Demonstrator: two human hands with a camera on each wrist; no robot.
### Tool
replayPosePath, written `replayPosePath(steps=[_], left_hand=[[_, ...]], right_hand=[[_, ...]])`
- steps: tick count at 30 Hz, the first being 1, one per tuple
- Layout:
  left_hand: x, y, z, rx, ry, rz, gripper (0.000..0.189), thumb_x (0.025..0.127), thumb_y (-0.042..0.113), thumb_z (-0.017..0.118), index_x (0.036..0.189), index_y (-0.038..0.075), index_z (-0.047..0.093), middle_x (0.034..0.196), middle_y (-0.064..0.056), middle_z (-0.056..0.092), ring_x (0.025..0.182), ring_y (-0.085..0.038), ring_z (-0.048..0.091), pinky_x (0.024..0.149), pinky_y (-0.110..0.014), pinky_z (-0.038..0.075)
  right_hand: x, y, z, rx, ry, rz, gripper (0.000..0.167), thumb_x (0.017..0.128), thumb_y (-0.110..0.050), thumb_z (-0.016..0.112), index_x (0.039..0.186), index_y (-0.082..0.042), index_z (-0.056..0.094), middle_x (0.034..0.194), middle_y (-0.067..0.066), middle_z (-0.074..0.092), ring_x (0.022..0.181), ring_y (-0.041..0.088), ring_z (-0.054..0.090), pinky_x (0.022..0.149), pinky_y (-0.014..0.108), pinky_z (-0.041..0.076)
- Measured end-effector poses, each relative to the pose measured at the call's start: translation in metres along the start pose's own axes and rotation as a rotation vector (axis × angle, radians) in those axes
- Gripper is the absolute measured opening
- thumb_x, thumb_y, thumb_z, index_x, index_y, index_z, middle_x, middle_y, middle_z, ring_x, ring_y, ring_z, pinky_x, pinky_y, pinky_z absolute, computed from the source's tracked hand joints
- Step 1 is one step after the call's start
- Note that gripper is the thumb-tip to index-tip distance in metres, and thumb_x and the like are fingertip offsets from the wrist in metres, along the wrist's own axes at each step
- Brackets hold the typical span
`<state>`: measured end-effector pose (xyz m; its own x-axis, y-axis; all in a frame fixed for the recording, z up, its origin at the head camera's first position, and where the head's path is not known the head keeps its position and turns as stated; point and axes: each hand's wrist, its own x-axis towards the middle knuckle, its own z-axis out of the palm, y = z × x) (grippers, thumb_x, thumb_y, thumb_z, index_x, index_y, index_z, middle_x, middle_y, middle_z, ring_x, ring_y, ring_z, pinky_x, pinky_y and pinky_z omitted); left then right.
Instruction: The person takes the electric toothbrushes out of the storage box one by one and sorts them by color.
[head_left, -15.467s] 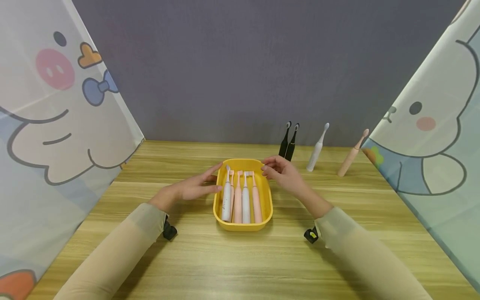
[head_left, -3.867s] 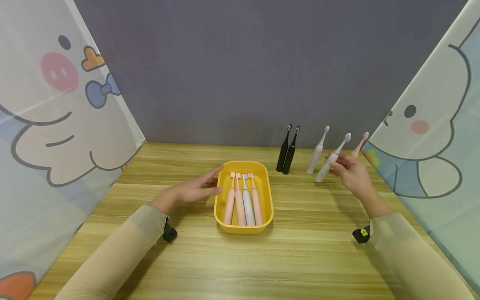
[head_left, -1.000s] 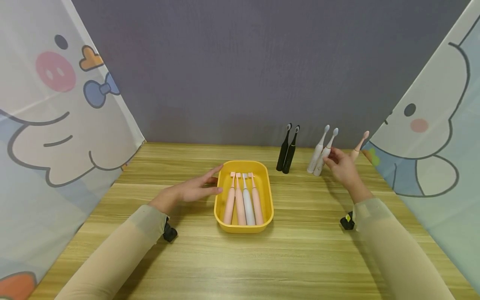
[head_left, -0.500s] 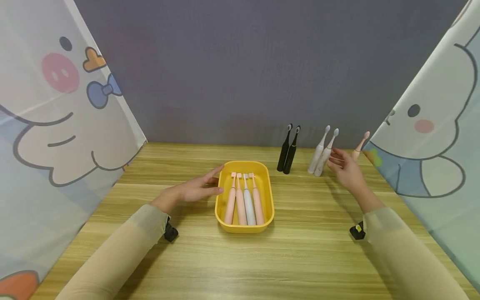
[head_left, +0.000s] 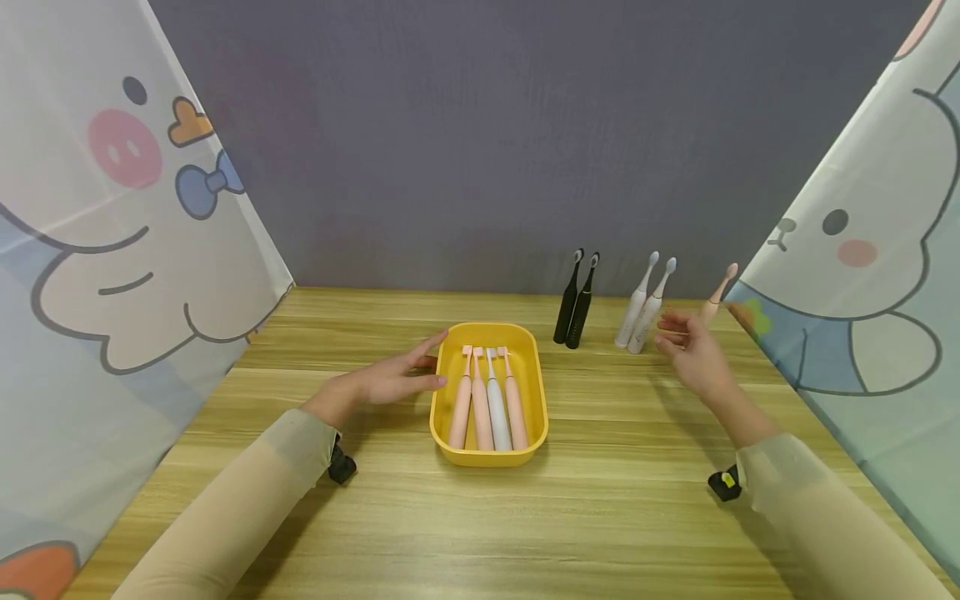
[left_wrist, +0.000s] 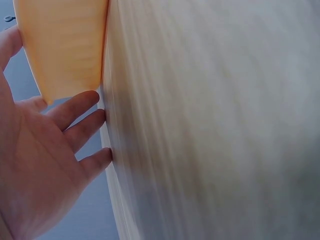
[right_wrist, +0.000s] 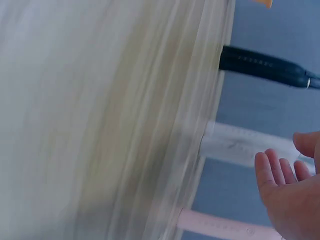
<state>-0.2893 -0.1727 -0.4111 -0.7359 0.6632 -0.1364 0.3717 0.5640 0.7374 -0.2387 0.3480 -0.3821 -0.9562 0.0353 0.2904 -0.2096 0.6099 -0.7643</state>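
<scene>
My left hand (head_left: pixel 390 379) rests at the left rim of the yellow tray (head_left: pixel 536 446), thumb and fingers spread along its side. Inside the tray lie several electric toothbrushes: pink ones such as the pink toothbrush (head_left: pixel 515 412), and one pale blue-white toothbrush (head_left: pixel 497 415). My right hand (head_left: pixel 699 354) hovers just right of two upright white toothbrushes, the front white toothbrush (head_left: pixel 645 325) and the rear white toothbrush (head_left: pixel 632 318). Nothing is in its relaxed fingers. In the right wrist view the right hand (right_wrist: pixel 292 192) is apart from the white handles.
Two black toothbrushes (head_left: pixel 580 318) stand upright left of the white pair. Behind my right hand, a pink toothbrush (head_left: pixel 712 307) stands partly hidden. A grey wall (head_left: pixel 480 150) closes the back of the wooden table (head_left: pixel 480 533), with printed cloth panels on both sides.
My right hand has let go of the front white toothbrush, now standing beside the other white one, and has drawn back slightly rightward. The left hand stays at the tray.
</scene>
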Motion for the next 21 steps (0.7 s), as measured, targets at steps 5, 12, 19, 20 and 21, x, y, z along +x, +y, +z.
replayPosePath(steps=[5,12,19,20,21], left_hand=[[0.002,-0.002,0.001,-0.010,0.000,-0.003,0.095,0.109,0.060,0.060,0.178,0.038,-0.002,0.176,-0.020,0.039,0.164,-0.042,0.036,0.133,-0.071,0.024],[0.001,-0.001,0.000,-0.015,-0.001,-0.005,0.095,0.109,0.059,0.061,0.177,0.040,-0.002,0.175,-0.022,0.039,0.164,-0.044,0.036,0.132,-0.071,0.025],[0.000,-0.002,0.001,-0.006,0.008,-0.021,0.095,0.108,0.062,0.060,0.177,0.040,-0.001,0.175,-0.020,0.040,0.163,-0.044,0.038,0.133,-0.069,0.026],[0.000,-0.002,0.001,-0.003,0.010,-0.020,0.095,0.108,0.063,0.060,0.178,0.040,0.000,0.175,-0.020,0.041,0.163,-0.044,0.038,0.133,-0.069,0.026],[0.000,-0.002,0.001,0.001,0.012,-0.023,0.095,0.108,0.063,0.060,0.178,0.040,0.000,0.175,-0.020,0.041,0.162,-0.043,0.039,0.133,-0.069,0.026]], right_hand=[[-0.006,-0.018,0.008,0.051,-0.054,0.001,0.048,0.112,-0.008,0.062,0.150,0.016,0.048,0.151,0.036,0.053,0.102,-0.017,0.053,0.083,0.004,0.052],[-0.012,-0.048,0.028,0.081,-0.135,-0.015,0.047,0.113,-0.017,0.063,0.151,0.007,0.053,0.147,0.030,0.060,0.105,-0.013,0.059,0.084,0.011,0.056],[-0.009,-0.069,0.056,0.113,-0.156,-0.051,0.042,0.111,-0.014,0.065,0.146,0.007,0.057,0.142,0.030,0.063,0.111,0.005,0.065,0.087,0.012,0.056],[-0.009,-0.073,0.061,0.119,-0.164,-0.051,0.042,0.111,-0.014,0.065,0.146,0.007,0.057,0.143,0.029,0.063,0.114,0.010,0.066,0.088,0.012,0.055],[-0.008,-0.075,0.065,0.120,-0.171,-0.056,0.042,0.111,-0.014,0.066,0.146,0.007,0.057,0.143,0.029,0.063,0.116,0.017,0.067,0.088,0.012,0.055]])
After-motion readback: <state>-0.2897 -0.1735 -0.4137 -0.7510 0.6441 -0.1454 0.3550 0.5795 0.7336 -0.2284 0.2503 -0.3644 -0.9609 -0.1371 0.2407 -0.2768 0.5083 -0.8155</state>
